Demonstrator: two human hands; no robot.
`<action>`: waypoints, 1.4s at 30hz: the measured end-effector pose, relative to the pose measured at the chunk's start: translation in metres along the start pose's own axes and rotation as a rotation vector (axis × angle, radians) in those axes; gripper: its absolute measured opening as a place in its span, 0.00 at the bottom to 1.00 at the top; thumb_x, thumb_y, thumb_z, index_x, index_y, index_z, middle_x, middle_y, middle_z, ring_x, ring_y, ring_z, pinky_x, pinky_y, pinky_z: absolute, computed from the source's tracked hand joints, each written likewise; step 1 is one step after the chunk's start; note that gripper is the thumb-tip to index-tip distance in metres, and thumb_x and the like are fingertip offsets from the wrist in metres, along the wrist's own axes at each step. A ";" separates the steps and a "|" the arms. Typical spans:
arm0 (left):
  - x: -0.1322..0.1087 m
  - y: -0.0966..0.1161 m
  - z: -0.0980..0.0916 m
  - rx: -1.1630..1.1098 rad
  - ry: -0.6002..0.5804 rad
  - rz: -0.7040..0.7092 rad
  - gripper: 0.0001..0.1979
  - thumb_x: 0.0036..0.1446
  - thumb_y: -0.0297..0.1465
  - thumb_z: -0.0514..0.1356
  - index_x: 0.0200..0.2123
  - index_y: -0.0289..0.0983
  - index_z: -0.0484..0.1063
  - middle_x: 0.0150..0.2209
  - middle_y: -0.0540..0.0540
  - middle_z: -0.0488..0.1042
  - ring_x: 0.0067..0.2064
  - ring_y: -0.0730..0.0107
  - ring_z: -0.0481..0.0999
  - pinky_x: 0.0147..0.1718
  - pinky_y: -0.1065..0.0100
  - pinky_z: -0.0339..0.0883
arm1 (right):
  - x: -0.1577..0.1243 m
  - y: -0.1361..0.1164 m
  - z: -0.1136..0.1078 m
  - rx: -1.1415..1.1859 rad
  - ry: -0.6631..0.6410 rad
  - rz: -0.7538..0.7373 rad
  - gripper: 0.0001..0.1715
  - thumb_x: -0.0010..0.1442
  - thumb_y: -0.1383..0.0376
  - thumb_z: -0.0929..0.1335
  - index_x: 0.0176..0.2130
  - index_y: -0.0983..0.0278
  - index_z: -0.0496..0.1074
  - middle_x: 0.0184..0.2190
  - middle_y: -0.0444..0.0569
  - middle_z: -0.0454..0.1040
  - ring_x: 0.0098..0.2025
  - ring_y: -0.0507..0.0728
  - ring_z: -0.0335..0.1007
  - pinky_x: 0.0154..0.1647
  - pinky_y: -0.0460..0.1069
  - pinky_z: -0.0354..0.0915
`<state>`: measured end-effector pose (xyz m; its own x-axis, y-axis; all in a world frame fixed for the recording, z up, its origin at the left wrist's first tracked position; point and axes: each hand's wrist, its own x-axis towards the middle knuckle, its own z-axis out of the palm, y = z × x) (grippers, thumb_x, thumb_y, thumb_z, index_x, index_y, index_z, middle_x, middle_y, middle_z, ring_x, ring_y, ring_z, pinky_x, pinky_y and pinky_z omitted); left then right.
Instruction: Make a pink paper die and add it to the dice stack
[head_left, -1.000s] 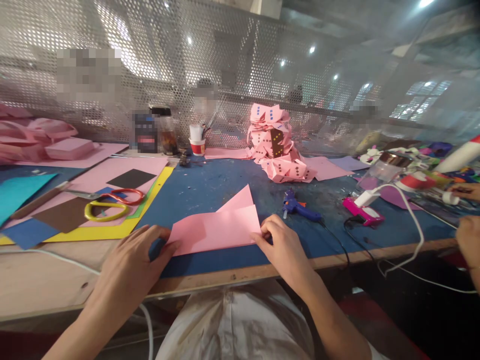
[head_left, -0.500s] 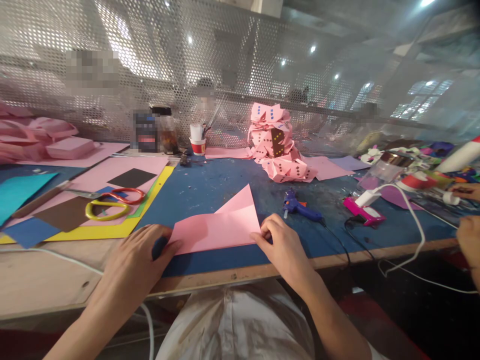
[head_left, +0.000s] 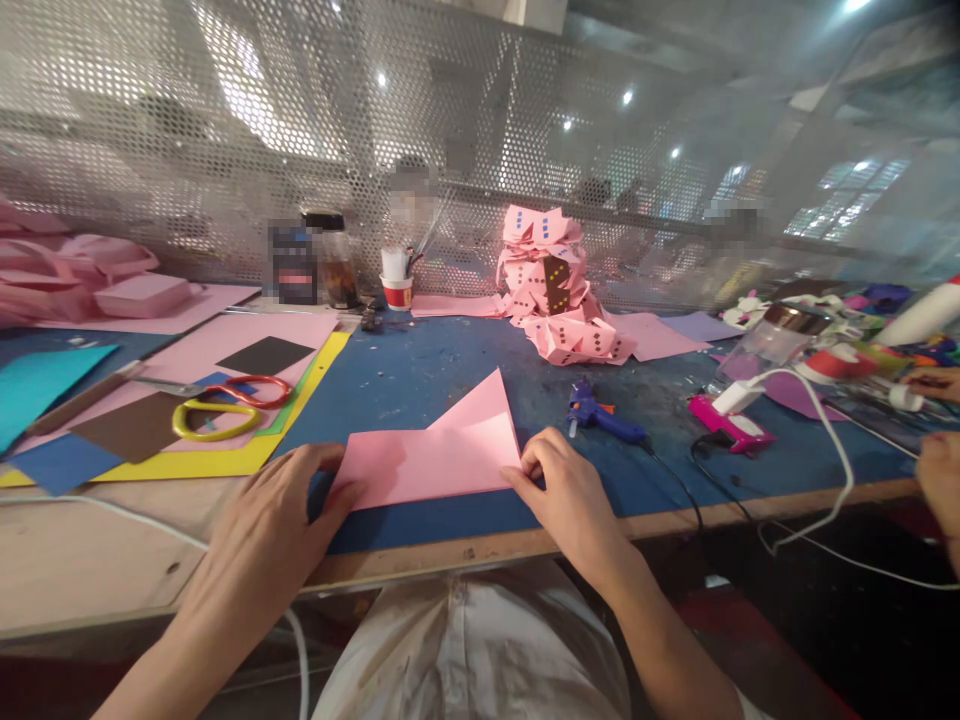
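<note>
A folded sheet of pink paper (head_left: 420, 465) lies on the blue table mat, with one triangular corner sticking up past its far edge. My left hand (head_left: 289, 505) grips the paper's left end between thumb and fingers. At the right end, my right hand (head_left: 559, 480) pinches the near corner with thumb and forefinger. Beyond my right hand rests a blue glue gun (head_left: 604, 415), its cord trailing to the right. Scissors (head_left: 217, 405) with red and yellow handles lie on coloured sheets to the left.
A pink paper construction (head_left: 551, 280) with dotted squares stands at the back, near a paper cup (head_left: 396, 280) and a jar (head_left: 339, 265). Pink paper boxes (head_left: 142, 295) are piled left. A magenta power strip (head_left: 731, 425) with a white cable sits right, near another person's hand (head_left: 937, 475).
The fingers of my left hand have shifted slightly at the paper's left end, and that end now looks flatter. My right hand stays in place.
</note>
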<state>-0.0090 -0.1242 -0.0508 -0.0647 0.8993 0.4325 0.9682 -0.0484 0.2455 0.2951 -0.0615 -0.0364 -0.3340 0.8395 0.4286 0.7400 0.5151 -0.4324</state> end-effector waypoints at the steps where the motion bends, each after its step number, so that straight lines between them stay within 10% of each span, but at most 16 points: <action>1: 0.000 0.001 0.000 -0.016 0.018 0.001 0.17 0.65 0.42 0.55 0.52 0.41 0.64 0.46 0.41 0.76 0.49 0.52 0.76 0.49 0.56 0.67 | 0.000 0.000 0.000 -0.001 0.002 -0.002 0.13 0.62 0.68 0.71 0.29 0.61 0.64 0.33 0.44 0.68 0.34 0.53 0.69 0.34 0.47 0.63; 7: 0.003 0.008 -0.005 -0.030 0.169 0.181 0.26 0.65 0.37 0.54 0.65 0.42 0.58 0.65 0.37 0.63 0.66 0.48 0.62 0.62 0.47 0.58 | 0.000 0.001 0.001 -0.005 0.008 -0.007 0.14 0.62 0.68 0.71 0.29 0.61 0.64 0.32 0.44 0.68 0.34 0.54 0.68 0.34 0.47 0.63; 13: 0.003 0.005 -0.003 -0.064 0.096 0.387 0.11 0.67 0.30 0.53 0.46 0.43 0.74 0.47 0.47 0.79 0.50 0.59 0.76 0.61 0.52 0.60 | 0.000 0.001 0.001 -0.008 -0.005 0.000 0.14 0.62 0.68 0.71 0.29 0.61 0.63 0.32 0.44 0.67 0.34 0.54 0.68 0.34 0.47 0.62; 42: -0.024 0.015 -0.006 0.083 0.053 0.415 0.23 0.69 0.42 0.51 0.63 0.41 0.64 0.59 0.44 0.75 0.58 0.58 0.75 0.69 0.50 0.44 | 0.000 0.000 0.000 0.000 -0.020 0.009 0.14 0.63 0.69 0.70 0.29 0.61 0.63 0.33 0.44 0.67 0.35 0.54 0.68 0.35 0.47 0.61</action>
<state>0.0052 -0.1490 -0.0524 0.3245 0.7873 0.5242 0.9308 -0.3643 -0.0289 0.2946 -0.0616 -0.0363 -0.3390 0.8473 0.4087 0.7430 0.5077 -0.4362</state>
